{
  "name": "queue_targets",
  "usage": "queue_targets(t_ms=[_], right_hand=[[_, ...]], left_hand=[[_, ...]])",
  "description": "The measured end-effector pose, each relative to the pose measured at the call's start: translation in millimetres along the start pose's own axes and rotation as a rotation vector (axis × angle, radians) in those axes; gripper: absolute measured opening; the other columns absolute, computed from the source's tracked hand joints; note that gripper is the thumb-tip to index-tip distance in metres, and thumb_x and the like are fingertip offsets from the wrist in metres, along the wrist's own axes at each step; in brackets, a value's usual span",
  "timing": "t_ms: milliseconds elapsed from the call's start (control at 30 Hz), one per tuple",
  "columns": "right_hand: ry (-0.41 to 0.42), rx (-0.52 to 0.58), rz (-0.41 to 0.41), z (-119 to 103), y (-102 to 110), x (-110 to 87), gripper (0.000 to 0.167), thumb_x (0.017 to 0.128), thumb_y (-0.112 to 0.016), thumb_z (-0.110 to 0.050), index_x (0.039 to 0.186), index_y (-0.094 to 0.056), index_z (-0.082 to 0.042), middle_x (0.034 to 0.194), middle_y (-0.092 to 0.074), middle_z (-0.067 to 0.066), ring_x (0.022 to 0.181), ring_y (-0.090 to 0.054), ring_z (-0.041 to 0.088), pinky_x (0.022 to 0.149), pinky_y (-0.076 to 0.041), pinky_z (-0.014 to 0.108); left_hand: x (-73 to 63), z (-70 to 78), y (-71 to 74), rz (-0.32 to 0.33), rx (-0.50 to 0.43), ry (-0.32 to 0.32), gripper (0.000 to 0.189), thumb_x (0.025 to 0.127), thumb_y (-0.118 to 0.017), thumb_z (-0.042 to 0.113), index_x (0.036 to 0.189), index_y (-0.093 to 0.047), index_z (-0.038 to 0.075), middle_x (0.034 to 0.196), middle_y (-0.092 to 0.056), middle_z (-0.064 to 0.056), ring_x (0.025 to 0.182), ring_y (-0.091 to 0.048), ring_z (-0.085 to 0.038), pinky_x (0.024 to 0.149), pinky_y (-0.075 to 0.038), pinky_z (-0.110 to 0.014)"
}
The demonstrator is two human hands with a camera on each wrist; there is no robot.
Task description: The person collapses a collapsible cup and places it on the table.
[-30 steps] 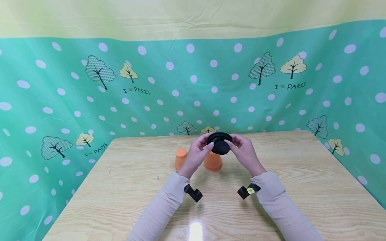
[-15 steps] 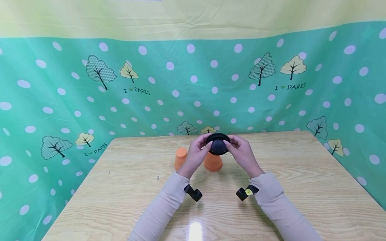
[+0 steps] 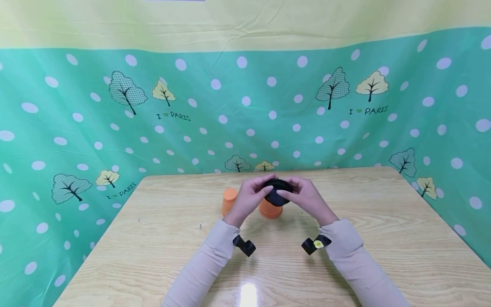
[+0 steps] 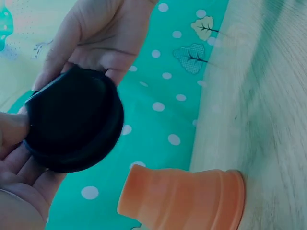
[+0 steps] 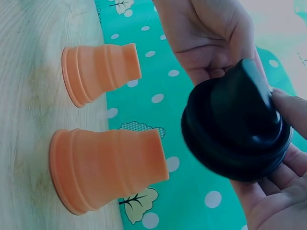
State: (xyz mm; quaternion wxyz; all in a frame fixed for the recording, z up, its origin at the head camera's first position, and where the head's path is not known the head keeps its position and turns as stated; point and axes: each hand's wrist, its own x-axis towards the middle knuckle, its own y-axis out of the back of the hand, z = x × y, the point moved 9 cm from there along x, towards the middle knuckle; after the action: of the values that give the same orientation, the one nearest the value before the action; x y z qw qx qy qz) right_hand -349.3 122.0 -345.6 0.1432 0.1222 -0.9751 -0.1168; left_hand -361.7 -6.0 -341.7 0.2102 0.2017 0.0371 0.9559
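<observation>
A black collapsible cup (image 3: 275, 199) is held in the air between both hands, partly folded, its tiers pushed unevenly. My left hand (image 3: 248, 198) grips its left side, thumb on the near face and fingers behind. On the opposite side my right hand (image 3: 309, 200) grips it the same way. In the right wrist view, one part of the black cup (image 5: 240, 110) stands up in a bent ridge from the round ringed rim. Behind and below, an orange stepped cup (image 3: 270, 210) stands upside down on the table, partly hidden by the black one.
A second, smaller-looking orange cup (image 3: 229, 199) stands upside down to the left, close to my left forearm. The wooden table (image 3: 368, 204) reaches back to a green dotted curtain (image 3: 207, 140). Black camera mounts (image 3: 245, 246) sit on both wrists.
Both hands have lowered slightly with the black cup. Its round base shifted from lower right to the middle, and the cup has tilted; the thumbs now press further over it. The orange cups stay put.
</observation>
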Motion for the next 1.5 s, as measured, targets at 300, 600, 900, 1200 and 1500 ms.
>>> queue_targets(t_ms=[300,600,900,1200,1500], right_hand=[[0.041,-0.053,-0.03,-2,-3,-1.2,0.029,0.088,-0.067,-0.01,0.111,-0.061,0.005,0.109,-0.064,0.021,0.09,-0.064,0.015,0.072,-0.054,0.024],[0.088,0.075,0.078,-6,6,-1.0,0.032,0.09,-0.064,-0.007,0.116,-0.054,0.008,0.11,-0.061,0.02,0.094,-0.062,0.008,0.078,-0.053,0.022],[0.085,0.167,0.134,-8,12,-1.3,0.036,0.09,-0.063,-0.008,0.119,-0.051,0.008,0.108,-0.061,0.009,0.093,-0.061,0.008,0.08,-0.053,0.021],[0.12,0.158,0.149,-8,12,-0.4,0.032,0.089,-0.064,-0.005,0.116,-0.053,0.01,0.103,-0.063,0.004,0.091,-0.061,0.008,0.078,-0.053,0.02],[0.123,0.161,0.141,-9,9,-1.3,0.032,0.087,-0.066,-0.002,0.114,-0.053,0.01,0.104,-0.062,0.006,0.093,-0.06,0.01,0.078,-0.053,0.021]], left_hand=[[0.0,-1.9,-2.7,-0.035,0.034,0.035,0.039,0.092,-0.06,0.008,0.13,-0.054,-0.002,0.129,-0.058,-0.016,0.117,-0.056,-0.025,0.093,-0.048,-0.029],[-1.4,-5.5,4.2,0.024,-0.121,0.092,0.042,0.098,-0.052,0.018,0.137,-0.047,0.002,0.132,-0.055,-0.014,0.119,-0.053,-0.021,0.102,-0.042,-0.033],[-1.4,-9.6,1.6,0.042,-0.174,0.126,0.038,0.097,-0.054,0.017,0.13,-0.051,0.0,0.124,-0.058,-0.02,0.107,-0.059,-0.017,0.097,-0.046,-0.032],[0.7,-5.6,4.4,0.064,-0.168,0.068,0.032,0.095,-0.056,0.01,0.123,-0.054,-0.006,0.114,-0.062,-0.02,0.095,-0.061,-0.012,0.086,-0.051,-0.026],[1.3,-8.7,8.2,0.097,-0.081,0.058,0.028,0.093,-0.057,0.006,0.118,-0.058,-0.008,0.112,-0.063,-0.024,0.09,-0.063,-0.009,0.083,-0.053,-0.026]])
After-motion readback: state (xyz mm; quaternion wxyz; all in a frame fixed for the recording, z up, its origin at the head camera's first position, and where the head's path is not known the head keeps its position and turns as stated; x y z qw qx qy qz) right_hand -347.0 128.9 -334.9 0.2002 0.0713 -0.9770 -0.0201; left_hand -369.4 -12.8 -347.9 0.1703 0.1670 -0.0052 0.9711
